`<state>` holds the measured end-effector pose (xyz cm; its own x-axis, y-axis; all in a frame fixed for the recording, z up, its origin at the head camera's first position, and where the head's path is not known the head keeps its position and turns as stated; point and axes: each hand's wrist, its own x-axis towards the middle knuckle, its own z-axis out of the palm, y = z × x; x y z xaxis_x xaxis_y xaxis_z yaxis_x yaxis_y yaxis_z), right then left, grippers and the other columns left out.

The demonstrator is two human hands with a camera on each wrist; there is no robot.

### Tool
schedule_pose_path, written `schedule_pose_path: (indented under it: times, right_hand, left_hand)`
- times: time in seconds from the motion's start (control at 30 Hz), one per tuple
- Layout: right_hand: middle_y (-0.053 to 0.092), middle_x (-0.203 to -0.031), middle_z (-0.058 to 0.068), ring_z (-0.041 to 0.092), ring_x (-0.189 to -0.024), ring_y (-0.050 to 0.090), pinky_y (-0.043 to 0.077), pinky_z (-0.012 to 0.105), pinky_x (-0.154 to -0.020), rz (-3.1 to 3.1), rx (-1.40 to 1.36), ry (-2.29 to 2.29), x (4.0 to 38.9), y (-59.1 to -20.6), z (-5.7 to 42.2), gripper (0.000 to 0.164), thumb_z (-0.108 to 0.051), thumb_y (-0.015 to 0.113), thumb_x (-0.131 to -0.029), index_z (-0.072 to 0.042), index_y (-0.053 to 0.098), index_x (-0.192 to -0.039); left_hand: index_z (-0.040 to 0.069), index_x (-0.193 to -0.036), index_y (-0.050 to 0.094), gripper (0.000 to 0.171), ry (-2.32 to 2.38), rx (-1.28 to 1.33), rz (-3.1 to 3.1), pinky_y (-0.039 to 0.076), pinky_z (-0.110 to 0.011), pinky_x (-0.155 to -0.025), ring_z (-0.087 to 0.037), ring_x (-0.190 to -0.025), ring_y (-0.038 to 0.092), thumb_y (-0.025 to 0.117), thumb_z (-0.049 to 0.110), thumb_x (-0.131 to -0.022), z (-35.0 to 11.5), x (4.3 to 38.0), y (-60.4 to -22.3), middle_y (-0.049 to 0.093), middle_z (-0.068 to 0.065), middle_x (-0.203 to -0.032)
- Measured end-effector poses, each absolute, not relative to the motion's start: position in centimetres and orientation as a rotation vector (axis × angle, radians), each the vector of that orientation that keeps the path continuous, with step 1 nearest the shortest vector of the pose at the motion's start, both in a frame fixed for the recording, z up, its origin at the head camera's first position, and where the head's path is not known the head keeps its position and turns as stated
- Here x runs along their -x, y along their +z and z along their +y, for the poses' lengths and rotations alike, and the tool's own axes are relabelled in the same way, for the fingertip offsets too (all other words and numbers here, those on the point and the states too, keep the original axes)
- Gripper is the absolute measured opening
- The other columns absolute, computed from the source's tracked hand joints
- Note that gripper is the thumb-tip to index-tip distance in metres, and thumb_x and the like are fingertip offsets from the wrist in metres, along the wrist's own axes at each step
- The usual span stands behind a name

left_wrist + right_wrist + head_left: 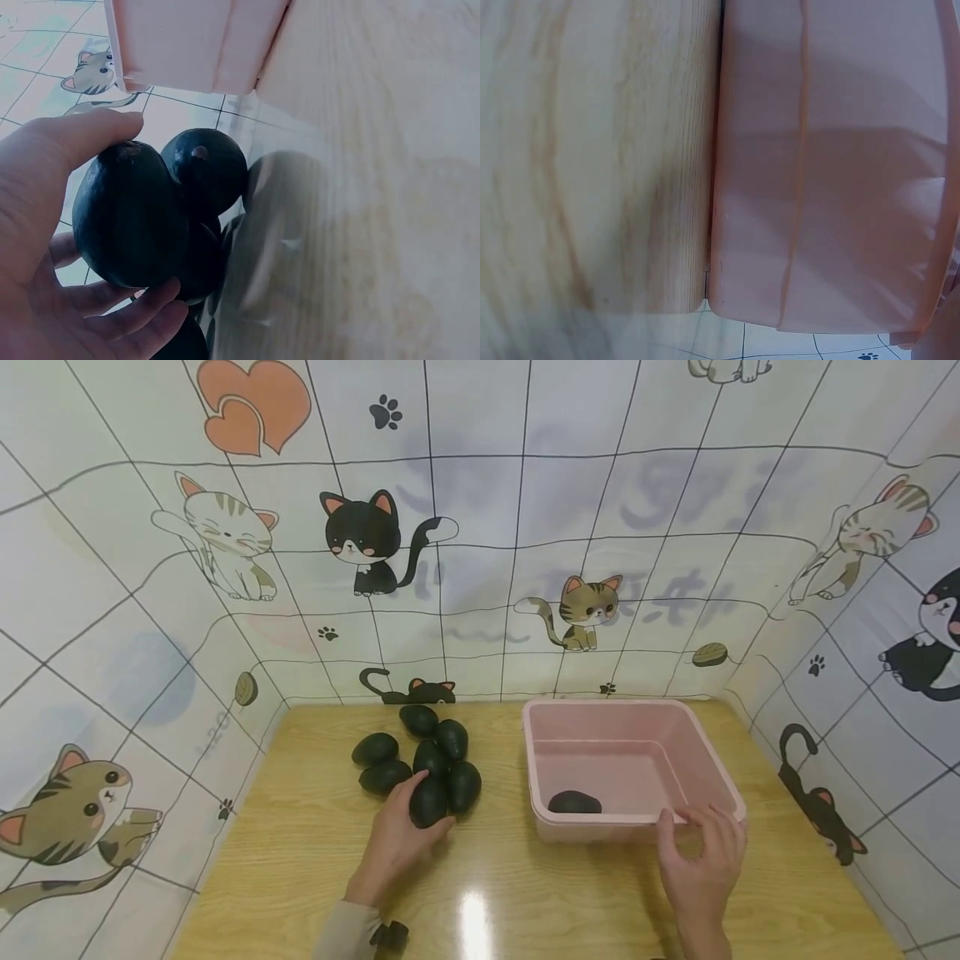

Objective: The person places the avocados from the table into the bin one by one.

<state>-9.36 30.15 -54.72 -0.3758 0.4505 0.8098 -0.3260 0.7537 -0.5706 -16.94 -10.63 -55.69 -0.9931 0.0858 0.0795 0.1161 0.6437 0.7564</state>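
Note:
My left hand grips a dark green avocado at the near end of a cluster; the left wrist view has the thumb on one side of this avocado and fingers on the other. Several more avocados lie close behind and beside it on the table. To the right stands a pink plastic bin with one avocado inside, by its near wall. My right hand holds the bin's near rim close to the right corner, fingers bent over it. Only a sliver of that hand shows in the right wrist view.
The wood-grain table meets a cat-patterned wall covering at the back and sides. Wooden surface lies between the avocado cluster and the bin. A small black object sits at the left sleeve.

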Motion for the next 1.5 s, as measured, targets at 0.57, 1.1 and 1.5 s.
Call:
schedule_pose_path:
  times: [0.57, 1.1, 1.5]
  right_hand:
    - [0.070, -0.089, 0.025, 0.031, -0.110, 0.061, 0.032, 0.047, -0.121, -1.795, 0.100, 0.809, 9.3, -54.5, 30.1, 0.023, -0.012, 0.078, -0.083, 0.009, 0.073, -0.089]
    - [0.071, -0.090, 0.027, 0.016, -0.116, 0.059, 0.028, 0.058, -0.123, -1.802, 0.123, 0.823, 9.3, -54.5, 30.0, 0.023, -0.010, 0.078, -0.082, 0.011, 0.072, -0.089]
    - [0.070, -0.089, 0.028, -0.001, -0.122, 0.054, 0.025, 0.065, -0.124, -1.768, 0.103, 0.828, 9.4, -54.5, 29.9, 0.021, -0.009, 0.078, -0.081, 0.011, 0.072, -0.088]
  left_hand:
    - [0.022, -0.157, 0.051, 0.088, -1.303, 0.259, -2.774, 0.048, -0.055, -0.116, -0.033, -0.144, 0.055, 0.090, 0.049, -0.082, -9.5, 17.1, -53.9, 0.057, -0.008, -0.155]
    - [0.024, -0.157, 0.051, 0.089, -1.311, 0.240, -2.741, 0.048, -0.054, -0.116, -0.031, -0.144, 0.056, 0.090, 0.049, -0.081, -8.9, 17.0, -53.3, 0.056, -0.007, -0.155]
    - [0.024, -0.156, 0.051, 0.088, -1.242, 0.274, -2.721, 0.050, -0.053, -0.114, -0.031, -0.141, 0.058, 0.090, 0.048, -0.081, -8.6, 17.2, -52.8, 0.058, -0.007, -0.153]
